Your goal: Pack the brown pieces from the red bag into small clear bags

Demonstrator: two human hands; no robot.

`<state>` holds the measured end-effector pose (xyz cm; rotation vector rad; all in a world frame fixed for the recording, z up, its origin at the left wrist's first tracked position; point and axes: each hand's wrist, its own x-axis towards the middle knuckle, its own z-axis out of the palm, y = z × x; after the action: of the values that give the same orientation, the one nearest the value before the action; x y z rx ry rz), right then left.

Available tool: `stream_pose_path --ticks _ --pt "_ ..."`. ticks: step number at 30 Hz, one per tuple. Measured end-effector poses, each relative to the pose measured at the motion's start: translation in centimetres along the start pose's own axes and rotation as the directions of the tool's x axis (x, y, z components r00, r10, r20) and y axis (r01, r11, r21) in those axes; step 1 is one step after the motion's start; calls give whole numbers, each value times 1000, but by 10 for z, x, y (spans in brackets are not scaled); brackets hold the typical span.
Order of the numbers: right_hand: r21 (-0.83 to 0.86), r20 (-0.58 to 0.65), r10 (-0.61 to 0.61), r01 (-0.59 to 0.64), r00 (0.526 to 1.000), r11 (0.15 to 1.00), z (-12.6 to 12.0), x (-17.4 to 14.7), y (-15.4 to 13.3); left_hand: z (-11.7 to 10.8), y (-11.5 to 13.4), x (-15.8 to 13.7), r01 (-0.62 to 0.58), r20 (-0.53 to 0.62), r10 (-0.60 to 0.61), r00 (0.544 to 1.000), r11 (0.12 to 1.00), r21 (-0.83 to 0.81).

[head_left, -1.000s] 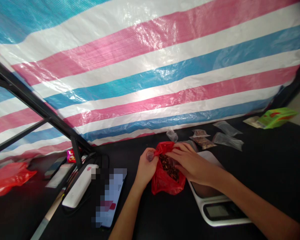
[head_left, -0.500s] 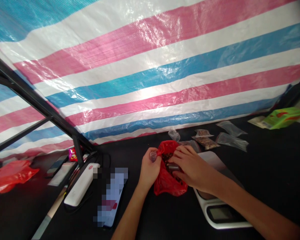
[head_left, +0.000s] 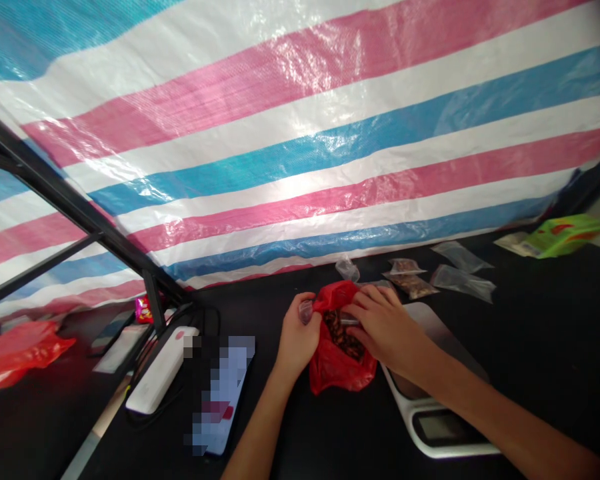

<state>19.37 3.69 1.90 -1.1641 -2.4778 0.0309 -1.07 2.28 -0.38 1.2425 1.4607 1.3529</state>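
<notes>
A red plastic bag [head_left: 341, 380] sits on the black table with its mouth open, holding many small dark brown pieces [head_left: 344, 337]. My left hand [head_left: 300, 337] is closed on the bag's left rim, and a small clear plastic piece [head_left: 306, 311] shows at its fingers. My right hand [head_left: 385, 327] reaches over the bag's right side, fingers curled into the mouth. Between those fingers is a small shiny greyish thing [head_left: 349, 322], mostly hidden, whose kind I cannot make out. Just right of the bag, partly under my right forearm, lies a white kitchen scale [head_left: 420, 433].
Small clear bags [head_left: 464, 281], some with brown contents [head_left: 413, 283], lie behind the scale. A green packet [head_left: 565, 237] is far right. On the left are a phone [head_left: 225, 400], a white power strip [head_left: 163, 370], cables and another red bag [head_left: 23, 350]. Striped sheeting [head_left: 300, 160] rises behind.
My right hand has shifted slightly up and right within the bag's mouth, so more of the brown pieces show. My left hand keeps its hold on the rim.
</notes>
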Motion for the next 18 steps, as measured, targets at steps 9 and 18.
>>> stream_pose_path --ticks 9,18 --pt "5 12 3 -3 1000 1000 6 0 -4 0 4 -1 47 -53 -54 997 992 -118" --pt "-35 14 39 -38 999 999 7 -4 -7 1 5 -1 106 28 -104 994 987 -118"
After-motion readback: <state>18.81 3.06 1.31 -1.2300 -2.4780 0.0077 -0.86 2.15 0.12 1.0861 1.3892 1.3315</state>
